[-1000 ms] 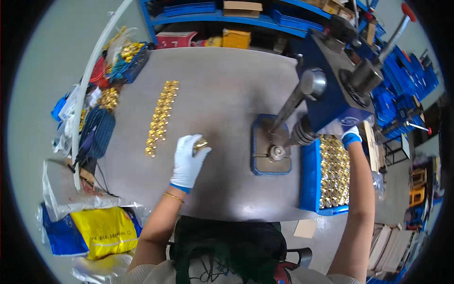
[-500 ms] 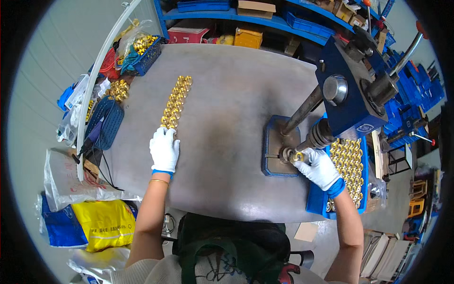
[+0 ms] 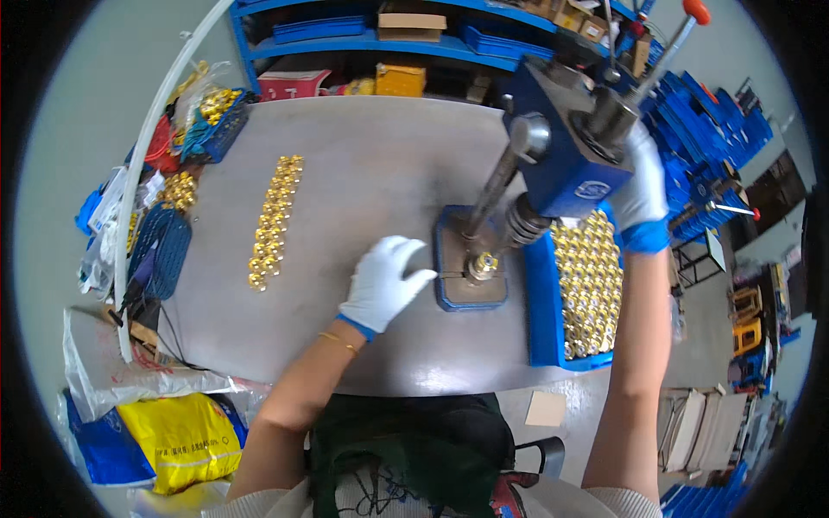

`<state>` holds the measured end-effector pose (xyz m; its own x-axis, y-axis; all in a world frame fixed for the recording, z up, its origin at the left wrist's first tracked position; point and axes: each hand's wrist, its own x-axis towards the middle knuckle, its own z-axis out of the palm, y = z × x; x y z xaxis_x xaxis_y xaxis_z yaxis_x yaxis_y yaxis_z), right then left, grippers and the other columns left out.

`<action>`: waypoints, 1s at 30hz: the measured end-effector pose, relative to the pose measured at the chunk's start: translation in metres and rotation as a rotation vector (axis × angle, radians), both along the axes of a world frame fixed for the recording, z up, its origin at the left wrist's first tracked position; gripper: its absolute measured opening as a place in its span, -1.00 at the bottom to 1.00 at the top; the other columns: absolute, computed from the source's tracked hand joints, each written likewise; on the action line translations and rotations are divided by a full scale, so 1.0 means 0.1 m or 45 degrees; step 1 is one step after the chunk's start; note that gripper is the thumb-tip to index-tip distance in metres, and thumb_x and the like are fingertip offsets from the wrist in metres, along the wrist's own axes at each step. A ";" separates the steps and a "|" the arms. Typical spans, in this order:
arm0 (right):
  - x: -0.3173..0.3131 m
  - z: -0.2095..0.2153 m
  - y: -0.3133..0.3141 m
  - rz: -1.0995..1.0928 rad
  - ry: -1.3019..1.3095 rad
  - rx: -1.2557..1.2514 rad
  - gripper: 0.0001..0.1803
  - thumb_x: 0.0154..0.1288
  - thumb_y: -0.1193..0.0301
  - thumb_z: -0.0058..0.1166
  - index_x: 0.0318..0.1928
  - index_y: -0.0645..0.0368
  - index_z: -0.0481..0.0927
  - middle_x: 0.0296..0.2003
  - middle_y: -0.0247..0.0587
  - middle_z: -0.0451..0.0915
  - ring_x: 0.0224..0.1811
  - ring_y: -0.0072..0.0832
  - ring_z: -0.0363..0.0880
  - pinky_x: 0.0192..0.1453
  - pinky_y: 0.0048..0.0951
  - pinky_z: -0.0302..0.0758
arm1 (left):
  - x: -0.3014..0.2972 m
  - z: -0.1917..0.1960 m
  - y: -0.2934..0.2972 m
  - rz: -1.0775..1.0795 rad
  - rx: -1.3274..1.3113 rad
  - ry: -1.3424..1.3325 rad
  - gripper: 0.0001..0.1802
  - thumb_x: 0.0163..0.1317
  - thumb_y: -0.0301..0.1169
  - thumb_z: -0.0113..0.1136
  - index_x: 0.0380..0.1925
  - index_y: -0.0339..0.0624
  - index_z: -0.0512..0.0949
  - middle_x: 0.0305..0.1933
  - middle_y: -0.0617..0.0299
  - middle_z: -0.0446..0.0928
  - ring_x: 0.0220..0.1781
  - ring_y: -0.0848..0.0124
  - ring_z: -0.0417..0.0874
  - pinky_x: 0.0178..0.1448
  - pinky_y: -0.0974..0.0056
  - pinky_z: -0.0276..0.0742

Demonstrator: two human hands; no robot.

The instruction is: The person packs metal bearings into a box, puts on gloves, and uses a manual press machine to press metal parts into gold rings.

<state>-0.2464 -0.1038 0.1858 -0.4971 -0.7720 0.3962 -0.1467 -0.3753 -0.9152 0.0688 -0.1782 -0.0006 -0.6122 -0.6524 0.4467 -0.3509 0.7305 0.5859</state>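
Observation:
A brass ring-shaped fitting (image 3: 485, 264) sits on the base of the blue hand press (image 3: 570, 164), under its ram. My left hand (image 3: 384, 281), white-gloved, hovers over the table left of the press base. Its thumb and fingers are spread toward the fitting, with nothing visible between them. My right hand (image 3: 642, 186), also gloved, is raised at the right side of the press head, below the red-knobbed lever (image 3: 665, 60). Blur and the press head hide its fingers. Left of the left hand, brass fittings (image 3: 275, 220) stand in a narrow double row.
A blue bin (image 3: 544, 319) packed with brass fittings stands right of the press. At the left edge lie a blue basket (image 3: 226, 129), loose brass parts (image 3: 180, 190) and a dark blue basket (image 3: 161, 246). A blue shelf (image 3: 328, 45) stands behind the table.
My left hand has left the row and moved right toward the press. My right hand has let go of the fitting at the die and risen beside the press head. The view has shifted right.

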 end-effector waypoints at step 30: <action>-0.17 0.92 0.66 1.068 -0.182 -0.408 -0.33 0.43 -0.17 -0.28 0.03 0.24 0.44 -0.01 -0.03 0.50 0.11 -0.20 0.46 0.30 -0.09 0.34 | -0.87 -0.23 0.24 -0.136 0.386 0.206 -0.57 -0.03 -0.27 0.47 -0.17 -0.19 0.59 -0.08 0.09 0.56 -0.06 0.16 0.61 0.08 0.14 0.54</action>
<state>-0.2634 -0.0379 0.2778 0.1171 -0.7659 0.6322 0.3961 -0.5477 -0.7369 -0.0182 -0.1540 -0.0239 -0.6212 -0.7064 0.3391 -0.1672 0.5423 0.8233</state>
